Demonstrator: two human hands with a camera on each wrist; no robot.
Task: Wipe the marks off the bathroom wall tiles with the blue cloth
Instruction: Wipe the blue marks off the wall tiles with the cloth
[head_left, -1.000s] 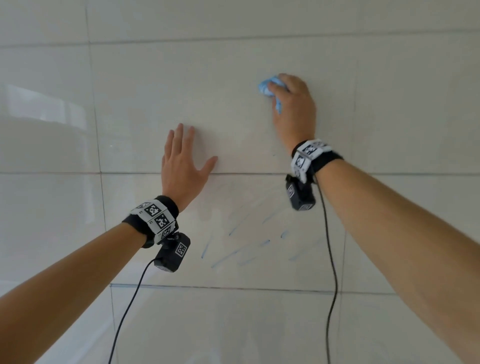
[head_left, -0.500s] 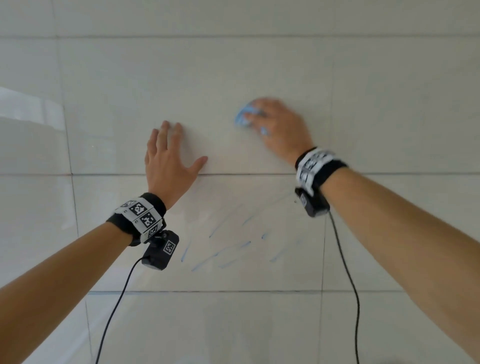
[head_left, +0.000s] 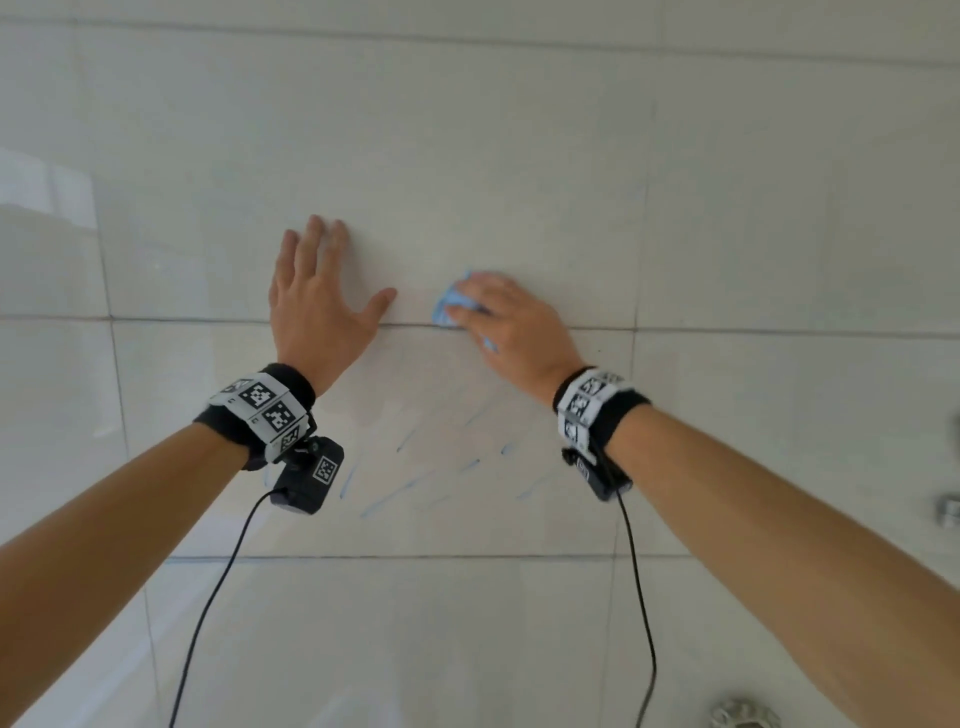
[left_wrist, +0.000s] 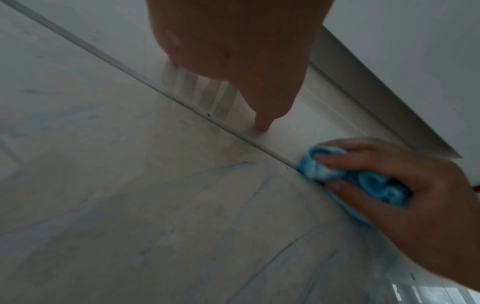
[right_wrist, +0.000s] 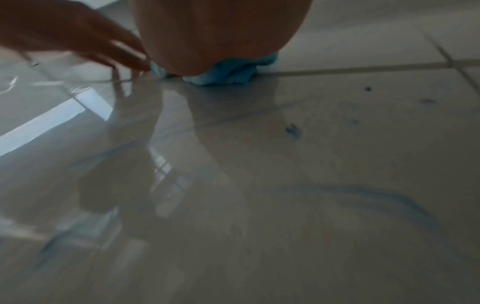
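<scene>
A person's right hand (head_left: 511, 327) presses a bunched blue cloth (head_left: 451, 306) against pale, glossy bathroom wall tiles (head_left: 519, 171), the fingers curled over the fabric and pinning it where a horizontal grout line (head_left: 171, 319) crosses the wall. In the left wrist view the cloth (left_wrist: 345, 174) bulges out between the fingers (left_wrist: 363, 160) of that hand, its leading edge touching the grout seam. The left hand (head_left: 317, 312) lies flat on the tile just to the left of the cloth, fingers straight and spread, thumb pointing toward the cloth without touching it, holding nothing. Below both hands, on the next tile down, thin blue marks (head_left: 415, 488) streak diagonally across the surface, some faint and smeared; the right wrist view shows a curved blue smear (right_wrist: 376, 199) and a few small dark specks (right_wrist: 292, 129) on the tile near the cloth (right_wrist: 223, 76). Both wrists wear black bands with checkered tags, each carrying a small black camera (head_left: 306, 475) with a cable hanging down. A metal fitting (head_left: 743, 714) shows at the lower right edge.
</scene>
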